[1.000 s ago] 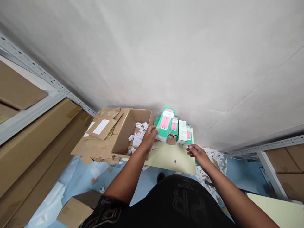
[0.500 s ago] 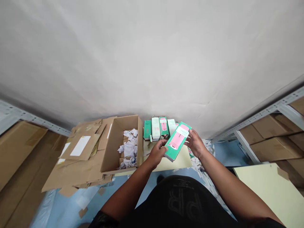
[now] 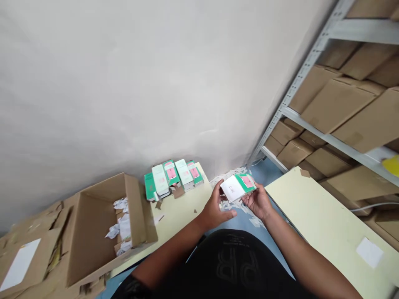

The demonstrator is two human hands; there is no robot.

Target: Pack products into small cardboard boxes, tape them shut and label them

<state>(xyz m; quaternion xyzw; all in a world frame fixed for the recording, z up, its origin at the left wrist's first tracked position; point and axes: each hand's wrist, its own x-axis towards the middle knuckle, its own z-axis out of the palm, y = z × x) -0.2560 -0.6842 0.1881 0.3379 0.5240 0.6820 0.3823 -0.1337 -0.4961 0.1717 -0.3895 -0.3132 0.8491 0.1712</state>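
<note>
Between my hands is a small green carton (image 3: 247, 181) with a pink picture, tilted so that its white printed end faces me. My right hand (image 3: 258, 202) grips it from below and the right. My left hand (image 3: 215, 207) has its fingers curled against the left edge, with the thumb held out from the carton. A row of similar green and pale cartons (image 3: 170, 174) lies on the cream table (image 3: 177, 216) to the left, close to the wall.
An open cardboard box (image 3: 96, 228) holding crumpled white paper (image 3: 124, 224) stands left of the cartons. Flattened cardboard (image 3: 37, 249) lies further left. Paper strips (image 3: 233, 172) litter the blue floor. A cream board (image 3: 311, 207) and a metal shelf (image 3: 324, 128) with brown boxes (image 3: 343, 108) are right.
My view has swung to the right. The carton has been turned from showing its long pink-pictured face to showing its white end. My left thumb has come off it.
</note>
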